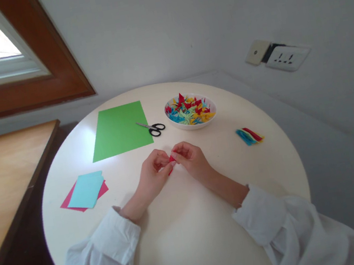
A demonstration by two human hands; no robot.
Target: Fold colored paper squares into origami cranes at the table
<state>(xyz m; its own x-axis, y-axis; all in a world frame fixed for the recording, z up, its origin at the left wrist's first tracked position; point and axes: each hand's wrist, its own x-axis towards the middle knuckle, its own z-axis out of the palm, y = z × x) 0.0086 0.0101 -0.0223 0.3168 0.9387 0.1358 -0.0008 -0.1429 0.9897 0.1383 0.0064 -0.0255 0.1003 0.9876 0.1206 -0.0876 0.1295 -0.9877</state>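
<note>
Between my fingertips is a small folded piece of red paper (172, 158), held just above the middle of the round table. My left hand (155, 171) pinches it from the left with thumb and fingers. From the right, my right hand (191, 159) pinches the same piece, its thumb against the paper. Most of the paper's shape is hidden by the fingers. Beyond my hands lies a pair of scissors (155, 129) with black handles, its blades resting on a green sheet (120, 126). A white bowl (192, 126) of colourful folded paper cranes (189, 110) stands behind my right hand.
Light blue paper squares (86, 190) lie over pinkish-red ones (69, 198) at the left of the white round table (194, 238). A small bundle of coloured folded papers (249, 136) rests at the right. Walls, a window and a wall socket (287, 57) border the table.
</note>
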